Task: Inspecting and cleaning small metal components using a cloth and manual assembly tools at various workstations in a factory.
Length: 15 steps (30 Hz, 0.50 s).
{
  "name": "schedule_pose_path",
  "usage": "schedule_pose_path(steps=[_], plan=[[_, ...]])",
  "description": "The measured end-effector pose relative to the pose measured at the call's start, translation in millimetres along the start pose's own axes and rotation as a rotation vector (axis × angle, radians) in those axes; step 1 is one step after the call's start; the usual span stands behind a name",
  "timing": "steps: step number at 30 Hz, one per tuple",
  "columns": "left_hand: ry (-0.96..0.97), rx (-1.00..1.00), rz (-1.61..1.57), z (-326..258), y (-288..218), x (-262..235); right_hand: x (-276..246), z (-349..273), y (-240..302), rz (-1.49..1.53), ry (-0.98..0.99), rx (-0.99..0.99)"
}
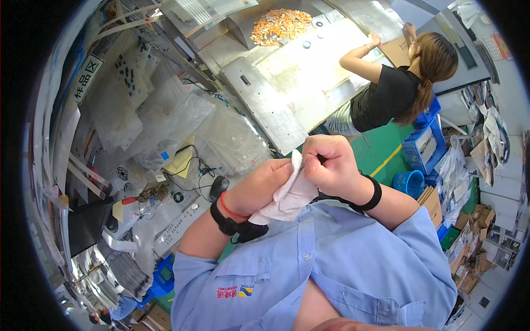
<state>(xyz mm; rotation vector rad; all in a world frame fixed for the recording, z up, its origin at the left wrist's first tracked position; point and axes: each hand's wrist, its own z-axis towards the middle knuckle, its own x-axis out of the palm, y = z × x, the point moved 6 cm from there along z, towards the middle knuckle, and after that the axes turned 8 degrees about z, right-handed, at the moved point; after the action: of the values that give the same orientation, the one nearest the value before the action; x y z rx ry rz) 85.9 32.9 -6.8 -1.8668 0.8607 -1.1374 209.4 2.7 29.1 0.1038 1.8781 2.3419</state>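
Observation:
A crumpled white tissue hangs between my two hands, in front of my chest. My left hand is closed on it, thumb pressed against its upper part. Curled into a fist, my right hand pinches the tissue's upper right edge; its fingertips are mostly hidden. Both hands are held up close together, above the floor beside the workbench. A black band circles my right wrist, and a red cord and a black strap are on my left.
To the left, a cluttered desk carries plastic bags, cables and a black mouse. Ahead, a co-worker in a black top works at a bright table with a pile of small orange-and-white pieces. Blue crates stand at right.

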Motion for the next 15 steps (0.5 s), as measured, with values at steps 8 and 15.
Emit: schedule_pose_path(steps=[8, 15], plan=[[-0.124, 0.016, 0.133, 1, 0, 1, -1, -2, -7, 0.003, -0.105, 0.078], [-0.029, -0.013, -0.077, 1, 12, -4, 0, 0, -13, 0.081, -0.022, 0.14]])
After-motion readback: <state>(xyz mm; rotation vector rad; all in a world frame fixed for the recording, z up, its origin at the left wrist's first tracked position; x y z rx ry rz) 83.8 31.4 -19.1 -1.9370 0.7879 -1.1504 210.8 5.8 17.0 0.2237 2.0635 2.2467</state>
